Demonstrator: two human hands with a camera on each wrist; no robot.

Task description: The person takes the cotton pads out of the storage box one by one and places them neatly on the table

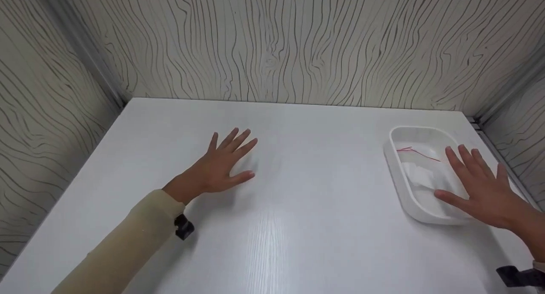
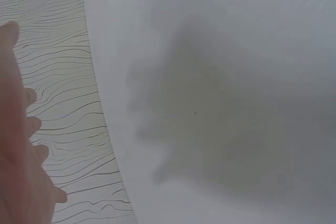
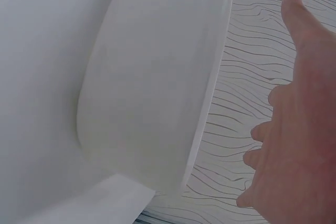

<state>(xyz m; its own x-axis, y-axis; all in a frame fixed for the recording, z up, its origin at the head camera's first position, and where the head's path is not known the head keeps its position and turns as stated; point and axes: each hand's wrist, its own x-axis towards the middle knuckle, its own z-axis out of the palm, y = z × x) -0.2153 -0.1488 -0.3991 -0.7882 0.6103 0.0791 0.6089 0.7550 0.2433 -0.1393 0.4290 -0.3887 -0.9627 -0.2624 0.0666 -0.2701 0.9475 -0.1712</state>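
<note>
My left hand (image 1: 219, 168) hovers over the left-middle of the white table with its fingers spread and nothing in it. In the left wrist view its shadow falls on the tabletop beside the hand (image 2: 23, 145). On the right, my right hand (image 1: 489, 194) is held above the right side of a white plastic tub (image 1: 400, 183), fingers spread and holding nothing. Inside the tub lie a thin red strand (image 1: 423, 154) and a crumpled white piece (image 1: 419, 174) like tissue. The right hand covers part of the tub. The right wrist view shows the tub's outer wall (image 3: 152, 77) apart from the hand (image 3: 299, 129).
The white table (image 1: 306, 179) ends at a back wall (image 1: 272, 47) with a wood-grain pattern. Similar panels stand at the left and right, with metal posts (image 1: 91, 55) at the corners. The tub stands near the table's right edge.
</note>
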